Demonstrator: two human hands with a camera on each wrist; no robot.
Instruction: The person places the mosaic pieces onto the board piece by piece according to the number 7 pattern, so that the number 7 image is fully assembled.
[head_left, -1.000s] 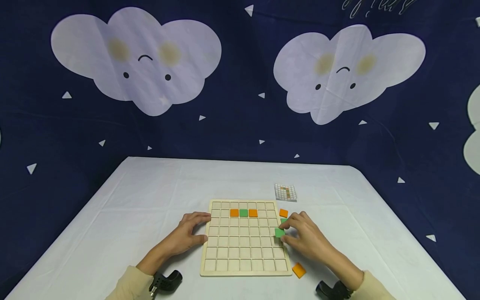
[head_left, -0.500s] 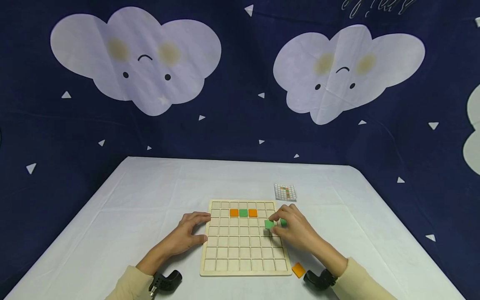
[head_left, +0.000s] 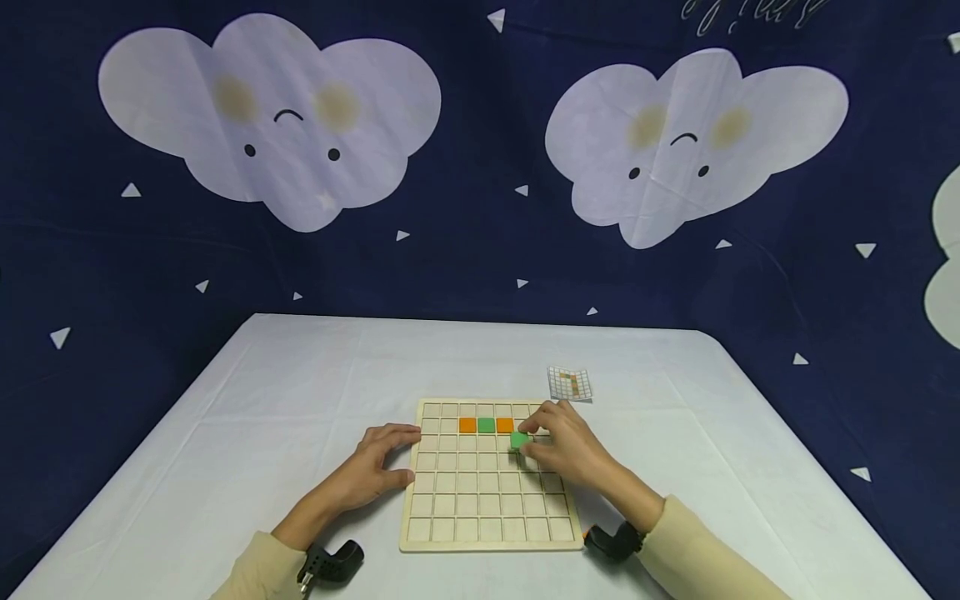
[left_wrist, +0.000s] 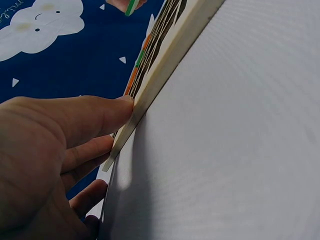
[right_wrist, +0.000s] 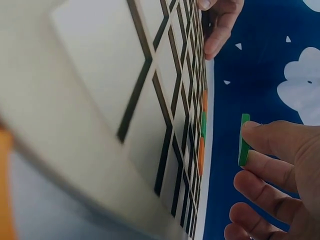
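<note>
A pale wooden grid board (head_left: 457, 529) lies on the table. In its second row from the far side sit an orange tile (head_left: 467, 425), a green tile (head_left: 486, 425) and another orange tile (head_left: 505, 425), side by side. My right hand (head_left: 566, 442) pinches a loose green tile (right_wrist: 244, 140) between thumb and finger; the right wrist view shows it held apart from the board's surface. In the head view it overlaps the third row, just right of the near orange tile. My left hand (head_left: 378, 467) rests against the board's left edge, thumb and fingers touching its side (left_wrist: 172, 70).
A small pattern card (head_left: 570, 384) with a printed grid lies beyond the board's far right corner. An orange tile (right_wrist: 6, 185) lies beside the board at the near right, mostly hidden by the right wrist camera (head_left: 613, 542) in the head view. A dark cloud-print cloth (head_left: 480, 250) hangs behind.
My right hand has carried the green tile leftward and away from me, from the board's right edge to near the placed row. My left hand stays put.
</note>
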